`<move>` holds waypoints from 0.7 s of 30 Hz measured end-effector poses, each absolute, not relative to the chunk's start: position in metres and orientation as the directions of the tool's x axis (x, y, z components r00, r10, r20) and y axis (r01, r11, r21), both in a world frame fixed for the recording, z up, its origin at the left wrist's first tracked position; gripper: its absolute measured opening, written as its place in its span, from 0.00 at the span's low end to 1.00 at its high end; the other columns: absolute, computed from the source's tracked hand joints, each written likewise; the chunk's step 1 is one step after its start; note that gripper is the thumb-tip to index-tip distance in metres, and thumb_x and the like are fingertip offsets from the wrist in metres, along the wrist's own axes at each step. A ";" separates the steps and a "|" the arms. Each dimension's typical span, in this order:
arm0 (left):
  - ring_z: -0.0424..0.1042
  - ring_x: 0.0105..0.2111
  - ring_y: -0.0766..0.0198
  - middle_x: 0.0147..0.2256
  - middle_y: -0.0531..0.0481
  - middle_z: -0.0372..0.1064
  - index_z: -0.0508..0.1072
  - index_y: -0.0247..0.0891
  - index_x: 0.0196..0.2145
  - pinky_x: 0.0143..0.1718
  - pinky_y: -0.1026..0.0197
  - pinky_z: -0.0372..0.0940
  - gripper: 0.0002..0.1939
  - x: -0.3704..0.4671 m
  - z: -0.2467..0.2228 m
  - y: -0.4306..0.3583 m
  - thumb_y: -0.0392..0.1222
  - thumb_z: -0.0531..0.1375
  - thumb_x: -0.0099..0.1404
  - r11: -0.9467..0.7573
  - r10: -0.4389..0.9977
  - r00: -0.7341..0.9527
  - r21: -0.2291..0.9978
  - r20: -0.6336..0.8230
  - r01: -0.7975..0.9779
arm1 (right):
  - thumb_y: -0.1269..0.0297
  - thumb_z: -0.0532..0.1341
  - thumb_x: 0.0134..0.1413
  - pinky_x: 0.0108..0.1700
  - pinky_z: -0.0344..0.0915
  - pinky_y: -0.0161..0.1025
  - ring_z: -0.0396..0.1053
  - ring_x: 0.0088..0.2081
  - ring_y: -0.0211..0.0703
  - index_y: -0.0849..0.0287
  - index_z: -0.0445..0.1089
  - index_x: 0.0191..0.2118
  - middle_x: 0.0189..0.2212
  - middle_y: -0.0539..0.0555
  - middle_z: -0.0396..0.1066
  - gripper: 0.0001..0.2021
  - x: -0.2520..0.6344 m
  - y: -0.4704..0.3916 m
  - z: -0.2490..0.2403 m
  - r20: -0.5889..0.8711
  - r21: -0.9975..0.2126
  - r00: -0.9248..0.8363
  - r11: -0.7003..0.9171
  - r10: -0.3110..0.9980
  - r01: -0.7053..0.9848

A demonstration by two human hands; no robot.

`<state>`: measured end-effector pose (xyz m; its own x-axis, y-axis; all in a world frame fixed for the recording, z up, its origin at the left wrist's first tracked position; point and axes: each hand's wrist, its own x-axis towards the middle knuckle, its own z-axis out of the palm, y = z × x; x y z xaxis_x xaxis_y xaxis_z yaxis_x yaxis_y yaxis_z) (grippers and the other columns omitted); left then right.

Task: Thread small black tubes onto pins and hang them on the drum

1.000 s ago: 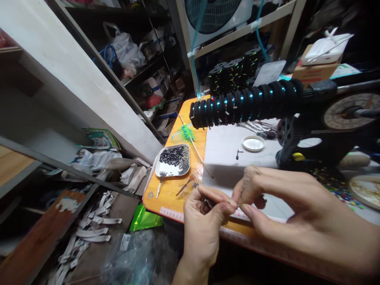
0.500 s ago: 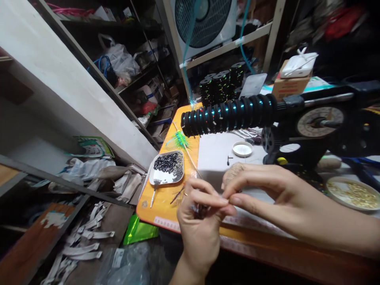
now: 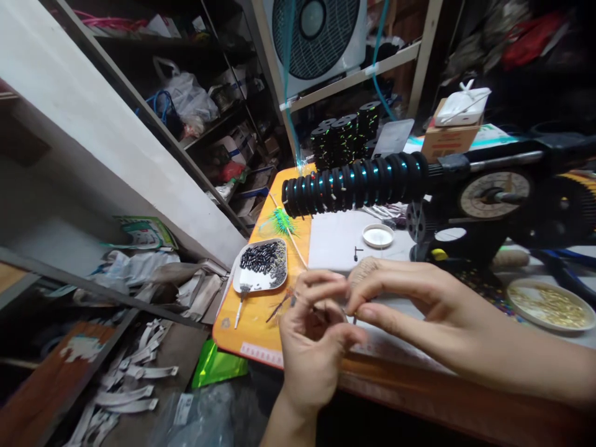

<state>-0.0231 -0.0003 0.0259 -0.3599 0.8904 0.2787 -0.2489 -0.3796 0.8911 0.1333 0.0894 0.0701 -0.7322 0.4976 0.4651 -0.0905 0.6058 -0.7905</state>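
Observation:
Over the front edge of the table, my left hand (image 3: pixel 313 341) has its thumb and index finger apart, the other fingers curled. Nothing shows plainly between them, though the palm is in shadow. Close beside it on the right, my right hand (image 3: pixel 400 298) pinches thumb and index finger together. A tiny dark tip shows at that pinch, too small to name. Behind the hands stands a machine with a long ribbed black roller (image 3: pixel 356 183), teal thread showing between its rings. Left of my hands is a white tray (image 3: pixel 243 278) of black tube-shaped pieces and small grey bits.
A dish (image 3: pixel 514 304) of small gold pieces lies at right, and a round white lid (image 3: pixel 378 235) farther back. A green bristly lure-like thing (image 3: pixel 281 221) and a brush (image 3: pixel 239 310) lie at left. Stacked black spools (image 3: pixel 342 141) stand behind, below a box fan (image 3: pixel 316 37).
My left thumb and index finger have parted and drawn away from my right fingertips. The right hand keeps its pinch. The view has shifted slightly.

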 end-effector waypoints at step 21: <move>0.62 0.21 0.68 0.20 0.53 0.64 0.82 0.38 0.30 0.26 0.64 0.58 0.16 -0.029 0.041 -0.030 0.52 0.67 0.68 0.039 0.985 -0.166 0.999 -0.041 -0.011 | 0.71 0.65 0.65 0.67 0.65 0.47 0.75 0.58 0.44 0.47 0.77 0.50 0.54 0.47 0.80 0.13 0.153 0.151 0.079 0.754 0.326 -0.631 0.938 -0.182 0.119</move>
